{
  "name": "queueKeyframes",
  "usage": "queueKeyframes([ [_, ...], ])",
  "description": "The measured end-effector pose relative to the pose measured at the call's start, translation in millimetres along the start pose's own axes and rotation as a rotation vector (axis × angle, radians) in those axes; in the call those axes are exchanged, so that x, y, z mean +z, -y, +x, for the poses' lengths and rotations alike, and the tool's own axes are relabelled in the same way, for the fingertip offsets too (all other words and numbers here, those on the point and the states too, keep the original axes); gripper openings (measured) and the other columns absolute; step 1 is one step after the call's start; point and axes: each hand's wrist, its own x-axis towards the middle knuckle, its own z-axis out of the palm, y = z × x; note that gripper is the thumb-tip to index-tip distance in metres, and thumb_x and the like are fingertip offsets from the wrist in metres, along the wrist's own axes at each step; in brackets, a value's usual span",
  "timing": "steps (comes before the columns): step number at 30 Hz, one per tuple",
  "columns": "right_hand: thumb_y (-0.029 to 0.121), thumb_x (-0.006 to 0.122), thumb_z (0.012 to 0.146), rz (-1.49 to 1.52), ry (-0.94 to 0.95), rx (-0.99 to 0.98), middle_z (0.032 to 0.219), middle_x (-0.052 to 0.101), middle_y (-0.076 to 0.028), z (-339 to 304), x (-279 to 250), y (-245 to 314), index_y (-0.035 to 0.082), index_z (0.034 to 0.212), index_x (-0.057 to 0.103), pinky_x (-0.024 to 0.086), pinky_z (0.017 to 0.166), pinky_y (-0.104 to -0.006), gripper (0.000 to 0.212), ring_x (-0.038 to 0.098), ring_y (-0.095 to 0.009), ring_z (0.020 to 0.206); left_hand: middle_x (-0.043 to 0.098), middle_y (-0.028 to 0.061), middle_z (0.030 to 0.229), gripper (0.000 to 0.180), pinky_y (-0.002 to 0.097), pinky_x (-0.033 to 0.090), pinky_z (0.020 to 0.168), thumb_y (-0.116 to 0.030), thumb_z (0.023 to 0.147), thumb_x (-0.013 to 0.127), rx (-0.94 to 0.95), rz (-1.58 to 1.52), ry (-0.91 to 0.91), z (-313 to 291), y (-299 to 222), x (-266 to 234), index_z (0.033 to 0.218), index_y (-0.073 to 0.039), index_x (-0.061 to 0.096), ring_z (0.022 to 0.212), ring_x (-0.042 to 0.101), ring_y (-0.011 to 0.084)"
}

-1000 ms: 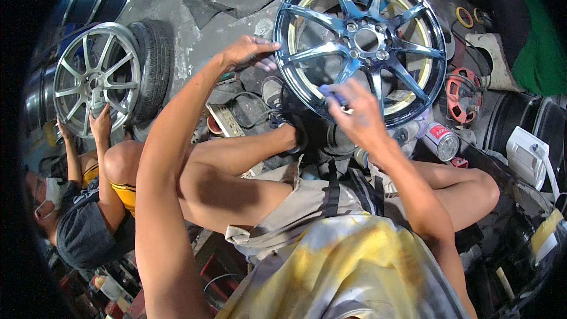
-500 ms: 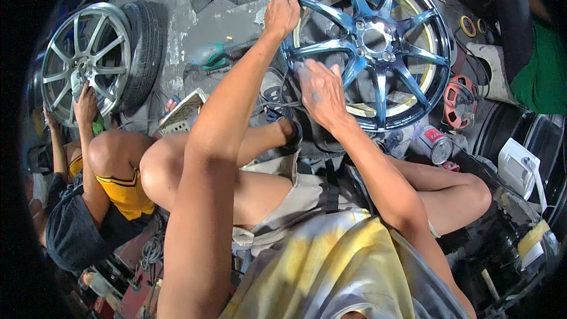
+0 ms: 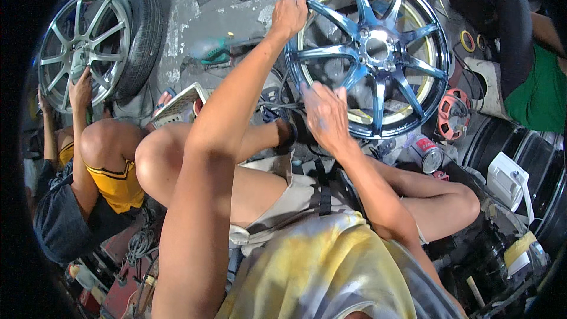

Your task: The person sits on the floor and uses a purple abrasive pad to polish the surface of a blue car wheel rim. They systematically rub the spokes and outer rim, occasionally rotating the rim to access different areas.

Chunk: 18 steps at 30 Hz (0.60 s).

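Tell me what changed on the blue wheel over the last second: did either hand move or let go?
The left hand climbed from beside the blue wheel to its upper left rim, where it now takes hold. The right hand slid down and left, from over the spokes to the lower left rim, fingers spread flat, no grip. The wheel stayed upright in front of the knees. The co-worker's hand stayed on the silver wheel.

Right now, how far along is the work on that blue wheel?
Done: the blue alloy wheel stands upright, tyre off, its spokes glossy. In hand: the left hand grips its upper-left rim, and the right hand, fingers smeared blue, presses on the lower-left rim. Left: I cannot tell how much of the rim remains; a spray can lies below the wheel.
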Motion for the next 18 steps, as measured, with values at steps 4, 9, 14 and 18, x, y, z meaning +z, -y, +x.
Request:
queueKeyframes([
  [4, -0.002, 0.058, 0.083, -0.035, 0.001, 0.004, 0.082, 0.053, -0.012, 28.1, 7.1, -9.5, 0.001, 0.120, 0.065, 0.032, 0.069, -0.0406, 0.038, 0.059, -0.029, 0.079, 0.064, 0.0362, 0.106, 0.065, 0.0563, 0.044, 0.096, -0.044, 0.104, 0.032, 0.012, -0.020, 0.025, 0.5, -12.7, -4.5, 0.097, 0.008, 0.070, 0.106, 0.059, 0.0530],
  [9, -0.003, 0.056, 0.085, 0.026, 0.040, 0.016, 0.082, 0.053, -0.012, 0.2, -6.5, 1.8, 0.001, 0.118, 0.066, 0.032, 0.069, -0.0399, 0.034, 0.057, -0.029, 0.076, 0.064, 0.0360, 0.105, 0.065, 0.0568, 0.044, 0.097, -0.046, 0.104, 0.033, -0.012, -0.033, 0.010, 1.1, -9.1, -8.3, 0.095, 0.008, 0.069, 0.106, 0.059, 0.0538],
  [14, -0.002, 0.056, 0.085, 0.004, 0.011, 0.023, 0.083, 0.055, -0.014, 27.7, 6.1, -8.1, 0.001, 0.115, 0.068, 0.033, 0.070, -0.0395, 0.032, 0.058, -0.030, 0.076, 0.065, 0.0353, 0.101, 0.062, 0.0568, 0.044, 0.097, -0.043, 0.104, 0.032, 0.059, -0.028, 0.023, 3.0, -13.3, -2.8, 0.098, 0.006, 0.070, 0.102, 0.059, 0.0536],
  [18, -0.003, 0.056, 0.083, 0.066, 0.050, 0.053, 0.085, 0.057, -0.017, 1.7, -5.8, 4.2, 0.001, 0.114, 0.068, 0.034, 0.071, -0.0413, 0.034, 0.058, -0.035, 0.078, 0.065, 0.0357, 0.103, 0.065, 0.0558, 0.044, 0.097, -0.042, 0.104, 0.030, 0.074, 0.000, -0.059, 4.2, 4.0, 3.3, 0.094, 0.007, 0.071, 0.103, 0.060, 0.0531],
])
